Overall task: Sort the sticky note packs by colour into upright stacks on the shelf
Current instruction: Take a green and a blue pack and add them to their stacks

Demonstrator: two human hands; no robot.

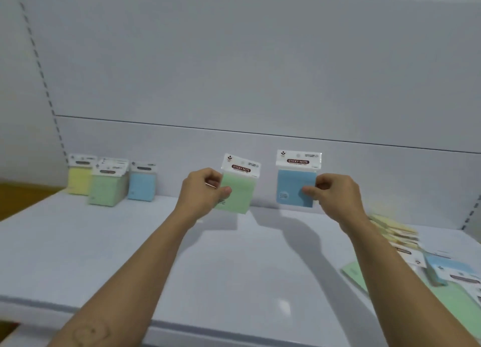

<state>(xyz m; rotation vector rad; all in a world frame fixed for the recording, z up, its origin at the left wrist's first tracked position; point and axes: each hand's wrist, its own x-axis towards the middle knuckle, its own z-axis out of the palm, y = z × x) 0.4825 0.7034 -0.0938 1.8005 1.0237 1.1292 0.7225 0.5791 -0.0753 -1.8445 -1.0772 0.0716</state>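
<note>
The left hand [201,190] pinches a green pack [238,190] and the right hand [335,195] pinches a blue pack [295,188] — both held up over the white shelf [130,242]. Three stacks (yellow [78,176], green [108,184], blue [141,181]) stand at the back left.

I saw the shelf [234,268] as smooth and faintly glossy, catching a highlight; the back panel [260,73] looked matt. The green pack [239,190] and blue pack [291,185] were paper in clear, shiny plastic sleeves.
</note>
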